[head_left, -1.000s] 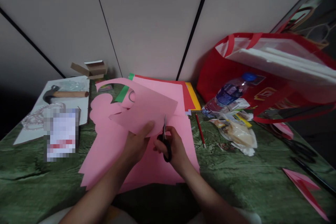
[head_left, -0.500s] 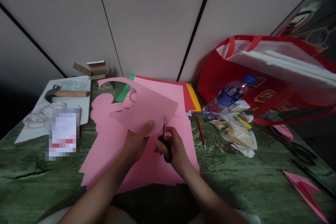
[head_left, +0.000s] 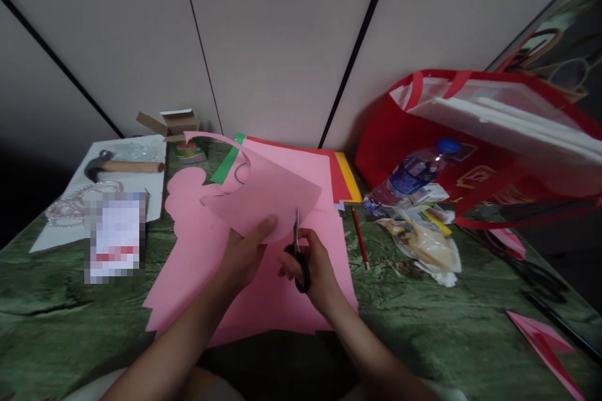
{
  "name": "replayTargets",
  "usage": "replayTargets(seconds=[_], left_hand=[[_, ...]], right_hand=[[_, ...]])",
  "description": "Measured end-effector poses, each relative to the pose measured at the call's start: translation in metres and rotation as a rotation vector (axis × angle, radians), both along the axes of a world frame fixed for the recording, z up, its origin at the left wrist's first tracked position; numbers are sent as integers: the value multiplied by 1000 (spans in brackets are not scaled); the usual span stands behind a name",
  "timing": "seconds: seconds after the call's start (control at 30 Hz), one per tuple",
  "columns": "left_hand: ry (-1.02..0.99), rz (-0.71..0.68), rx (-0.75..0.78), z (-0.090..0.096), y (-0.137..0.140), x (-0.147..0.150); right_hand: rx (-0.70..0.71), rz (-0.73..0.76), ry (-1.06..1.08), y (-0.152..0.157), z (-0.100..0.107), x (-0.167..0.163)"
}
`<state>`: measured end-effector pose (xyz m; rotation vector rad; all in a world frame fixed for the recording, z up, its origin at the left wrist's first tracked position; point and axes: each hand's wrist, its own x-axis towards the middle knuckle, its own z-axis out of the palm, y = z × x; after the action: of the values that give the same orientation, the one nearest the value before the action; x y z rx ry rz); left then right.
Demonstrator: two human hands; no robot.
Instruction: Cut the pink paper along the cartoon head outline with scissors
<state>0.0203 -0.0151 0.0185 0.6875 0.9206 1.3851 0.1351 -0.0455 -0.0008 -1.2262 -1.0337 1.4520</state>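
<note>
My left hand [head_left: 247, 257] pinches the lower edge of a pink paper sheet [head_left: 277, 191], its thumb lying on top. From the sheet's upper left a thin curved strip sticks out. My right hand [head_left: 317, 263] has its fingers in the black handles of a pair of scissors [head_left: 301, 266]. The blades point away from me and meet the sheet's lower right edge; they look nearly closed. Beneath both hands lie larger pink sheets [head_left: 324, 301], with a scalloped pink cutout [head_left: 185, 191] at their left.
Left on the green table [head_left: 42, 307] are a hammer [head_left: 132, 166], bead strands [head_left: 70, 203] and a blurred box [head_left: 117, 232]. To the right are a red pencil [head_left: 360, 238], a water bottle [head_left: 409, 175], crumpled packaging [head_left: 427, 247] and a red bag [head_left: 380, 131]. A small opened carton [head_left: 176, 125] stands behind.
The view has shifted slightly. The pink sheet's curved strip has swung a little and looks thinner. Both hands keep their holds, with the scissors at almost the same spot on the edge.
</note>
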Motion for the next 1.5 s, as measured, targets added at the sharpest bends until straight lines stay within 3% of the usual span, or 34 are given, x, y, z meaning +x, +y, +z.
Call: replayTargets(seconds=[1.07, 1.2, 1.37, 1.5], left_hand=[[-60, 57, 16, -1, 1, 0], [79, 93, 11, -2, 0, -2], [424, 176, -18, 6, -3, -4], [518, 148, -5, 11, -7, -4]], right_hand=[[-27, 3, 42, 0, -5, -1], [-25, 10, 36, 0, -5, -2], [-17, 1, 42, -1, -8, -5], [-6, 16, 28, -2, -8, -6]])
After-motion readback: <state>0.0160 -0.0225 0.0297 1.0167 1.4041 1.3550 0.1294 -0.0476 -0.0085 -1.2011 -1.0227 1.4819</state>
